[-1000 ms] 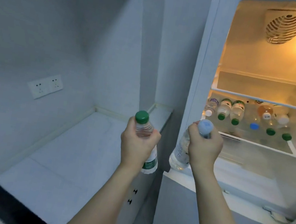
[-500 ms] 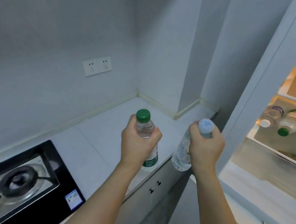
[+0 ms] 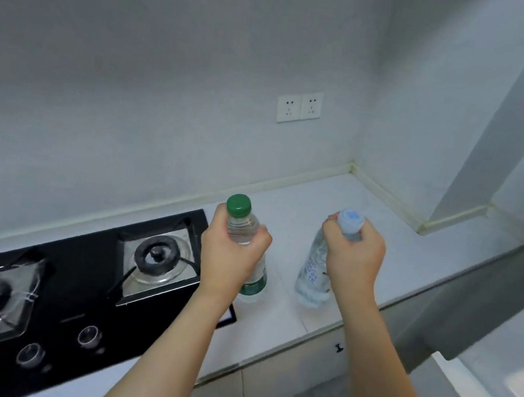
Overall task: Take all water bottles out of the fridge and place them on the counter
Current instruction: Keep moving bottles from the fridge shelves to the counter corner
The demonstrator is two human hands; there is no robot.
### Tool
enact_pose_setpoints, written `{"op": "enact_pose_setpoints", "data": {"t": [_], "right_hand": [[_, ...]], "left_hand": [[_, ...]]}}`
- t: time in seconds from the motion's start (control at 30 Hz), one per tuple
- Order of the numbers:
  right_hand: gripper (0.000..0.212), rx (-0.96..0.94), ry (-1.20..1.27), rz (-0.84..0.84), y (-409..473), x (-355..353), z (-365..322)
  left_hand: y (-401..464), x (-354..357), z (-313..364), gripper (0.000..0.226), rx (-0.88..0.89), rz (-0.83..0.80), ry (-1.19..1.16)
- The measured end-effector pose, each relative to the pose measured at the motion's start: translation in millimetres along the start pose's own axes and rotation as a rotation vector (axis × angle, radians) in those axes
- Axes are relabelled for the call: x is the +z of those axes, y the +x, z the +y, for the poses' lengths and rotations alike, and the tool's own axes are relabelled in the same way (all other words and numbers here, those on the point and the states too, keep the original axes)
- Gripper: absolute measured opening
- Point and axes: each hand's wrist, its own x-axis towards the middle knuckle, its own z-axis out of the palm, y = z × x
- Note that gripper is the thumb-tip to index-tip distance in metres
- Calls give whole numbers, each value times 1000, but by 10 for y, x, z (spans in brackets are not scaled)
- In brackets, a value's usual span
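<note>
Hands grip bottles | left hand [image 3: 231,258]: green-capped bottle [image 3: 243,226] | right hand [image 3: 351,259]: blue-capped bottle [image 3: 314,274]

You stood in a home kitchen: a black two-burner gas hob [image 3: 72,275] was set into a pale bench [image 3: 384,237], with cabinets [image 3: 289,372] beneath and twin wall sockets [image 3: 299,106] above.

Both bare forearms reached forward from the near edge, roughly parallel, the left one angling in from the lower left; the left hand [image 3: 230,258] was knuckles-up, fingers curled round the neck of a green-capped bottle [image 3: 246,257]; the right hand [image 3: 352,261], to its right, gripped a blue-capped bottle [image 3: 314,274] just below the cap, wrist straight.
</note>
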Motion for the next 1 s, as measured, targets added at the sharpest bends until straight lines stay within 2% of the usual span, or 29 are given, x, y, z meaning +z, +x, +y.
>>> {"op": "enact_pose_setpoints", "data": {"t": [0.13,0.33,0.5,0.83,1.0], "right_hand": [[24,-11,5,-156,-342,533,-97],[31,-21,60,-351,-979,1313,-360],[23,-29,104,-513,-1684,1956,-622],[40,-81,158,-801,-3226,2862,-1212],[29,-60,203,-890,-3979,3252,-1409]], "left_hand": [[60,-710,-83,19,-8,126,39],[16,-1859,-160,18,-33,234,123],[-115,-2882,-180,20,-54,343,177],[-636,-4693,-229,20,-76,516,247],[-931,-5491,-268,21,-73,603,287]]}}
